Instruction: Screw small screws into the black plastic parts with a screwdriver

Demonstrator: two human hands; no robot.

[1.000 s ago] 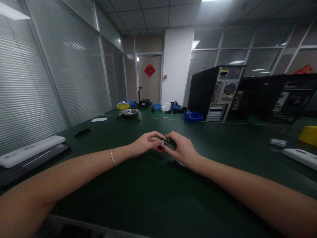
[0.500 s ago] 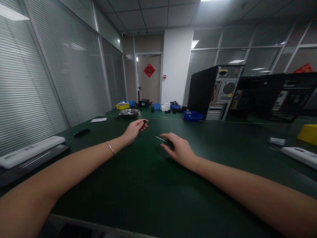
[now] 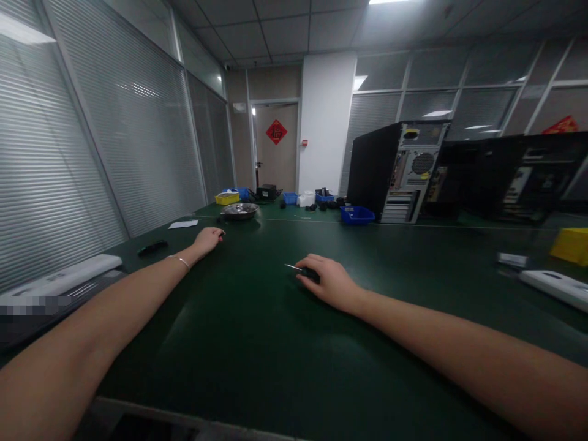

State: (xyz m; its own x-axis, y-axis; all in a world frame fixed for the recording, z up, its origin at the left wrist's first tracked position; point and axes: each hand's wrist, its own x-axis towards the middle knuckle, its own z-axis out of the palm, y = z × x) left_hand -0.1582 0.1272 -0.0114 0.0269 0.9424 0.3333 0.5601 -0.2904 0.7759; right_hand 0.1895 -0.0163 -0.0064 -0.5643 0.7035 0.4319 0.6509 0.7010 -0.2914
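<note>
My right hand [image 3: 328, 278] rests low over the green tabletop [image 3: 257, 343], closed around the dark handle of a screwdriver [image 3: 309, 274]. Its thin metal shaft points left. Farther left, my left hand [image 3: 208, 241] is closed, fingers curled together around a small dark piece [image 3: 222, 233] that shows only at the fingertips; its kind I cannot make out. Beyond that hand stands a round metal bowl [image 3: 239, 212]. A dark green and black object [image 3: 152, 247] lies to the left of my left wrist.
On the right stand black computer towers [image 3: 374, 171] beside a blue bin [image 3: 357, 215]. White paper [image 3: 183, 224] lies at left, near a long white case [image 3: 82, 274]. Small bins and black parts [image 3: 331, 204] sit at the far end. A yellow bin [image 3: 569, 246] is at far right.
My left hand has moved left with the small dark piece, away from the screwdriver. My right hand has come slightly lower, its fingers closing more on the screwdriver.
</note>
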